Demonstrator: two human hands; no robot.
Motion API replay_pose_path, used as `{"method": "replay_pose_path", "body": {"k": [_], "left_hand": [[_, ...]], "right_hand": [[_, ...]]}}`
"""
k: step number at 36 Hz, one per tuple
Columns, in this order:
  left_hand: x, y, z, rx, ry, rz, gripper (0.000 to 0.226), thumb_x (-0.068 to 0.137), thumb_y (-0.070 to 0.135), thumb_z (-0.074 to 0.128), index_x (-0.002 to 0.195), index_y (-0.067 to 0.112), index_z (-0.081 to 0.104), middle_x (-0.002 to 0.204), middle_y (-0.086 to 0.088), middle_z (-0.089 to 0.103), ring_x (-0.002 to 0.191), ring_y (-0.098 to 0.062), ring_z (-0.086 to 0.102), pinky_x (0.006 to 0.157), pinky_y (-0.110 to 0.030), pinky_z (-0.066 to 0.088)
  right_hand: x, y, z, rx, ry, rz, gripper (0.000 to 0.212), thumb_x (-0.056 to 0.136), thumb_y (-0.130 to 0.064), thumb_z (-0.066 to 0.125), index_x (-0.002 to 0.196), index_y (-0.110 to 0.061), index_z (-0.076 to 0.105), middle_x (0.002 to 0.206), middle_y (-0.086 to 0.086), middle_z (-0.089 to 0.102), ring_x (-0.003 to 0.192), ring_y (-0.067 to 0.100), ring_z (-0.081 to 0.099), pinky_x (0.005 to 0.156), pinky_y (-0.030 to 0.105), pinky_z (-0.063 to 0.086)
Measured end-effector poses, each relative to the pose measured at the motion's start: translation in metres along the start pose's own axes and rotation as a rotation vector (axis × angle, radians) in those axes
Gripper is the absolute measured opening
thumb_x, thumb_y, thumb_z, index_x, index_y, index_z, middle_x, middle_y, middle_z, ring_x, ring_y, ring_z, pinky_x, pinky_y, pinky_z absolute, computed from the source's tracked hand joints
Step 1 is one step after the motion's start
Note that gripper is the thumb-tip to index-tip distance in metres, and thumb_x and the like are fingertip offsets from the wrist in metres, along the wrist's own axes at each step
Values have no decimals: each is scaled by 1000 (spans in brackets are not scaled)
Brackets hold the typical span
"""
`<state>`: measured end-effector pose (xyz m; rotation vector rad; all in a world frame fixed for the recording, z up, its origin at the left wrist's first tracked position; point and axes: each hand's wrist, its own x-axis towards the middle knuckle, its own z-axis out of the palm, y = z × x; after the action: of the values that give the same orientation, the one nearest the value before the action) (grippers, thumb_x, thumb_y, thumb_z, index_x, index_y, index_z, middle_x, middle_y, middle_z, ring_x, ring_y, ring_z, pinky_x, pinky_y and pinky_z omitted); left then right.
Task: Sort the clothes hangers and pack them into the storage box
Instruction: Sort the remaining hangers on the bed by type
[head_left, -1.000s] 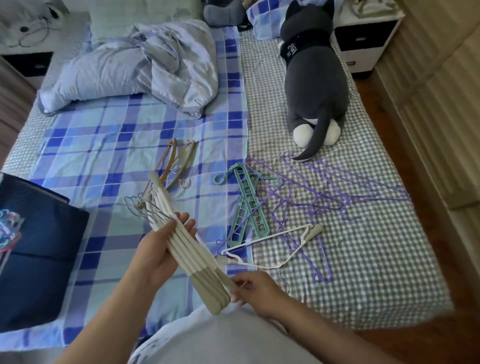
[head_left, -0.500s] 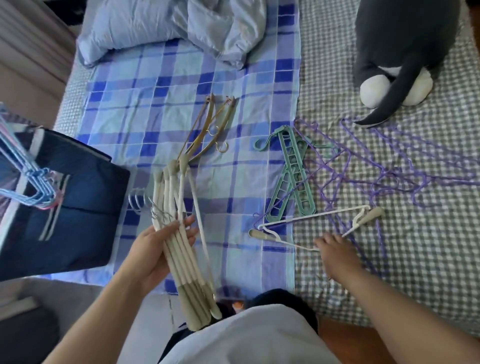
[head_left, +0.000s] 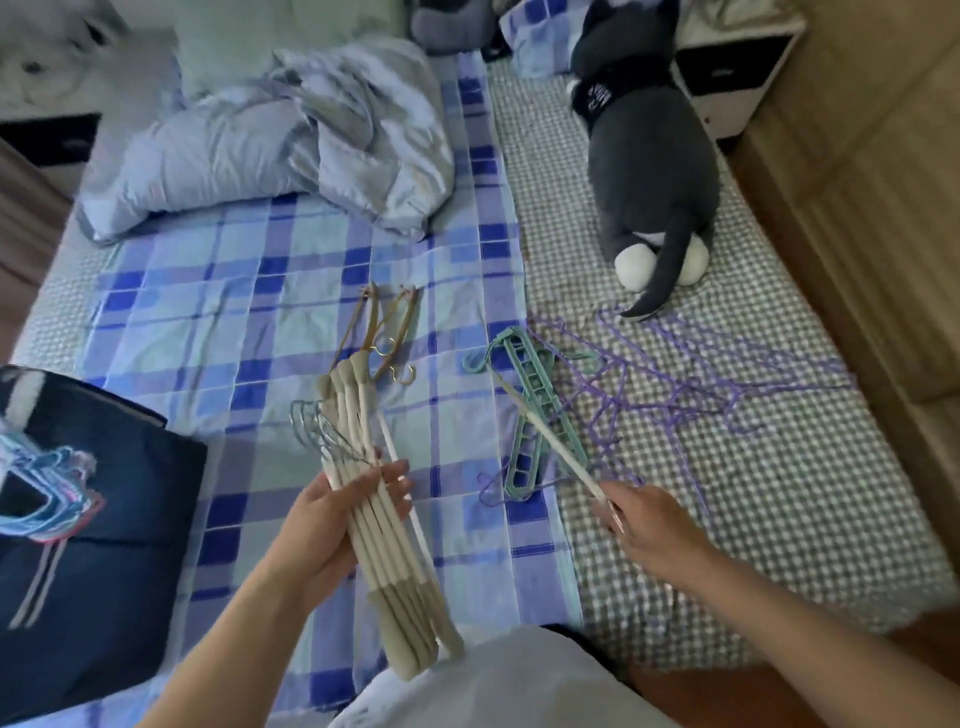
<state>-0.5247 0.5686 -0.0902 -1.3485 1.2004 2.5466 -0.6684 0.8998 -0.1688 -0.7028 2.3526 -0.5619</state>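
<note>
My left hand (head_left: 324, 525) grips a bundle of several cream hangers (head_left: 384, 525), their metal hooks sticking out to the left. My right hand (head_left: 641, 519) pinches one more cream hanger (head_left: 540, 431) by its near end and holds it tilted above the bed. Under it lie green multi-hole hangers (head_left: 537, 410) and a spread of thin purple hangers (head_left: 675, 395). Wooden hangers with gold hooks (head_left: 387, 332) lie further back. The dark blue storage box (head_left: 109, 545) sits at the left with pastel hangers (head_left: 41, 478) inside.
The bed (head_left: 249, 332) has a blue plaid sheet on the left and grey gingham on the right. A crumpled duvet (head_left: 280, 140) and a grey plush cat (head_left: 649, 156) lie at the back. Wooden wardrobe panels (head_left: 857, 182) run along the right.
My right hand reached to the single cream hanger on the bed, took hold of it and lifted it. My left hand kept gripping the bundle.
</note>
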Motion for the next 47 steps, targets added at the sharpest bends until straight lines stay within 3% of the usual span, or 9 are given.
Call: {"method": "replay_pose_path", "body": {"k": [8, 16, 19, 23, 28, 34, 40, 44, 47], "left_hand": [[-2, 43, 32, -39, -164, 88, 33, 92, 2, 67, 124, -7, 62, 103, -16, 71, 78, -21, 70, 69, -29, 60], [11, 84, 20, -36, -225, 227, 17, 94, -2, 64, 110, 6, 67, 91, -9, 65, 75, -19, 63, 62, -31, 57], [17, 94, 5, -3, -191, 258, 23, 93, -1, 66, 116, 4, 67, 96, -12, 67, 84, -23, 63, 72, -35, 57], [24, 96, -8, 62, -182, 269, 24, 92, 2, 70, 116, 5, 66, 105, -23, 68, 97, -35, 58, 95, -55, 50], [28, 94, -16, 17, -180, 217, 34, 90, 4, 72, 122, -3, 61, 95, -20, 67, 90, -35, 60, 101, -55, 49], [32, 93, -20, 27, -102, 182, 33, 88, 1, 73, 119, -5, 64, 98, -24, 66, 63, -19, 58, 51, -29, 53], [29, 86, -23, 3, -193, 210, 30, 97, 13, 67, 124, 2, 63, 102, -15, 70, 80, -22, 66, 66, -34, 54], [29, 86, -24, -44, -194, 182, 41, 95, 9, 68, 133, -4, 58, 96, -11, 72, 74, -19, 68, 68, -33, 57], [28, 88, -23, -64, -198, 176, 44, 95, 15, 68, 134, -4, 58, 105, -16, 69, 73, -19, 66, 66, -32, 56]], "right_hand": [[-26, -129, -4, 378, 130, 29, 19, 104, -27, 48, 88, -20, 54, 68, 11, 57, 55, 25, 51, 57, 49, 45], [-41, -183, 9, 450, 111, -2, 26, 104, -30, 50, 102, -5, 57, 67, -21, 55, 57, -1, 45, 55, 19, 39], [-50, -186, 7, 428, 101, -45, 19, 104, -34, 49, 101, -18, 60, 77, -3, 58, 63, 11, 48, 61, 25, 42], [-58, -193, -1, 429, 44, -49, 18, 106, -21, 46, 100, -11, 60, 76, -25, 62, 67, -5, 53, 67, 16, 42], [-61, -200, -2, 208, 78, -82, 20, 105, -16, 41, 91, -6, 51, 73, -18, 59, 58, -3, 52, 56, 22, 33], [-65, -201, 0, -42, 238, -189, 45, 92, -62, 27, 85, -23, 49, 68, 0, 57, 60, 21, 50, 56, 38, 39], [-60, -204, 4, 231, 117, -87, 22, 105, -16, 41, 86, -11, 50, 70, -32, 59, 58, -1, 52, 59, 29, 36], [-59, -210, 2, 342, 98, -34, 30, 105, -13, 43, 80, -29, 50, 69, -26, 61, 56, -1, 48, 62, 26, 39], [-57, -210, 4, 331, 82, -33, 25, 103, -24, 43, 79, -29, 49, 89, 6, 67, 57, 12, 35, 58, 30, 32]]}}
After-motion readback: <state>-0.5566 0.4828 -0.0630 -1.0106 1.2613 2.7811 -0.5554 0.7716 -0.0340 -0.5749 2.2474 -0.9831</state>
